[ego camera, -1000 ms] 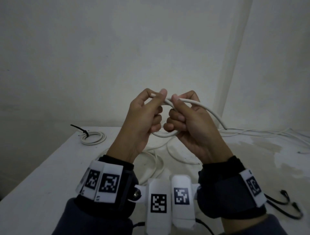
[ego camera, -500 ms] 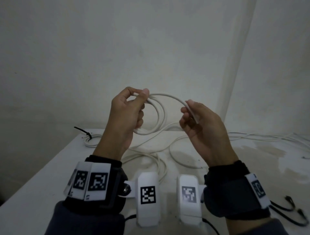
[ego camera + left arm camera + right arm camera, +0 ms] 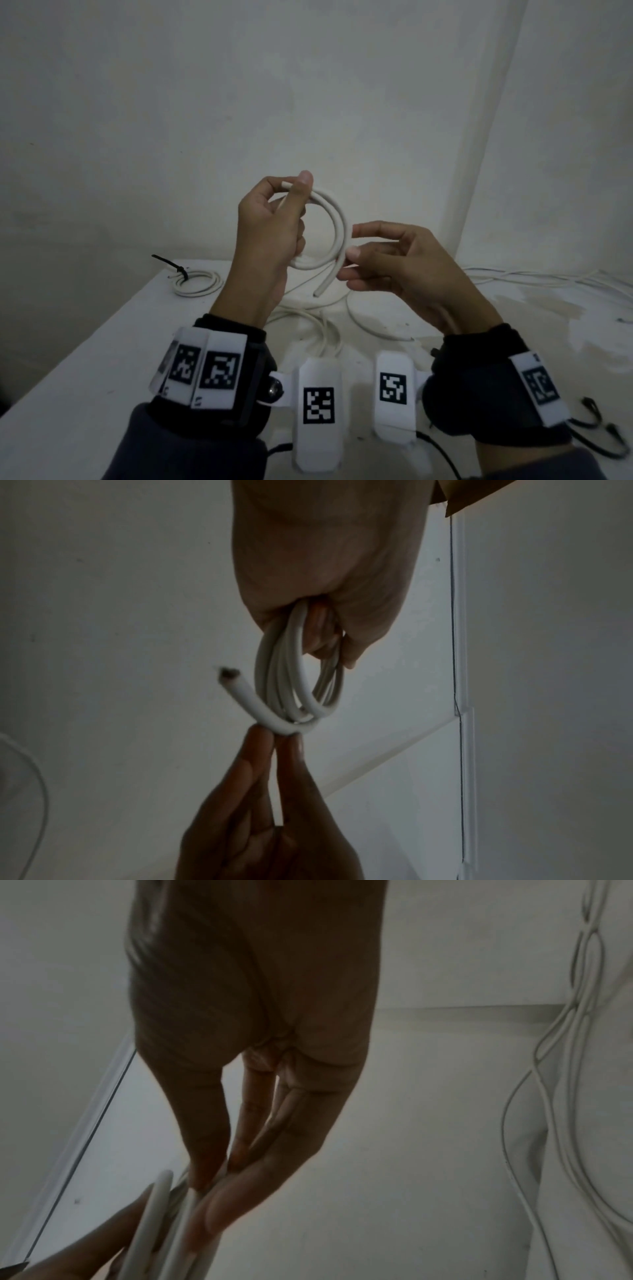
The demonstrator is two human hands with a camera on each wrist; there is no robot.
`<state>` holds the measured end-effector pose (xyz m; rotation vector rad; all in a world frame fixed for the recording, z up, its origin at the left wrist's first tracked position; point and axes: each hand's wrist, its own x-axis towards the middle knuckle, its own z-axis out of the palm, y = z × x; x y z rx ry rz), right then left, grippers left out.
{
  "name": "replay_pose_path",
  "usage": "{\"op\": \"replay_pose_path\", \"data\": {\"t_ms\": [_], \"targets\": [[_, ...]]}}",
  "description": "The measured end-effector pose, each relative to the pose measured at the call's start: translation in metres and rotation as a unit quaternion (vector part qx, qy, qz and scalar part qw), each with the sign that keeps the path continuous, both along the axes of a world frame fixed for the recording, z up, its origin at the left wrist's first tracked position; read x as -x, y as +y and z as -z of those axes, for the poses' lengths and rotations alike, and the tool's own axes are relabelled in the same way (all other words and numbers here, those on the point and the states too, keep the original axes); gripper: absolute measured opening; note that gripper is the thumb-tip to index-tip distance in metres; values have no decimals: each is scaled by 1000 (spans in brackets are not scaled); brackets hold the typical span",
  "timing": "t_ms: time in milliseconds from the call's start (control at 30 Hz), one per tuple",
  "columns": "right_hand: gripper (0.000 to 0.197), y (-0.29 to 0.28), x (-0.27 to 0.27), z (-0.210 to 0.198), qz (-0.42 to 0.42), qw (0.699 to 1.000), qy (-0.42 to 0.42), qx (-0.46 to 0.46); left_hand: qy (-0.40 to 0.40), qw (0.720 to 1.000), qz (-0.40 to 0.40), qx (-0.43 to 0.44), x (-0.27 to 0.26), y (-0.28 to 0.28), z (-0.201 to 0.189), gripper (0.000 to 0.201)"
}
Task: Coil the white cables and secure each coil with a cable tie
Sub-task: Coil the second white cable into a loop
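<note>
My left hand [image 3: 296, 195] holds a small coil of white cable [image 3: 337, 219] up in front of me, gripping its top left between thumb and fingers. My right hand [image 3: 352, 244] pinches the coil's right side between thumb and index finger. The cable's cut end [image 3: 317, 293] sticks out free below the coil. In the left wrist view the coil [image 3: 294, 669] hangs from my left hand, and the right fingertips [image 3: 291, 746] meet it from below. In the right wrist view my right hand's long fingers [image 3: 212, 1213] close on the cable [image 3: 154, 1204].
A finished coil [image 3: 202, 286] bound with a black cable tie [image 3: 171, 267] lies at the table's far left. Loose white cables [image 3: 308, 325] lie under my hands, and more cables [image 3: 548, 279] run off to the right. Black ties [image 3: 597, 430] lie near the right front edge.
My hands moved apart, then the right came back to the coil. The length that trailed down to the table is now wound on, and the cut end hangs free.
</note>
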<state>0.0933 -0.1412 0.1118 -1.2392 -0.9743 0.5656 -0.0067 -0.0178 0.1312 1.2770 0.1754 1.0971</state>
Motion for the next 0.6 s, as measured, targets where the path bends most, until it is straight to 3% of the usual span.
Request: {"op": "replay_pose_path", "data": {"t_ms": [100, 233, 400, 600], "targets": [[27, -2, 0, -1, 3, 1000, -7, 4, 12, 1000, -13, -12, -4, -3, 3, 18], [61, -4, 0, -3, 9, 998, -54, 6, 31, 996, -63, -58, -11, -8, 10, 17], [39, -5, 1, -4, 35, 997, -67, 0, 33, 991, -114, -65, -16, -13, 14, 16], [34, -2, 8, -7, 74, 995, -64, 6, 33, 987, -143, -70, -18, -19, 17, 16]]}}
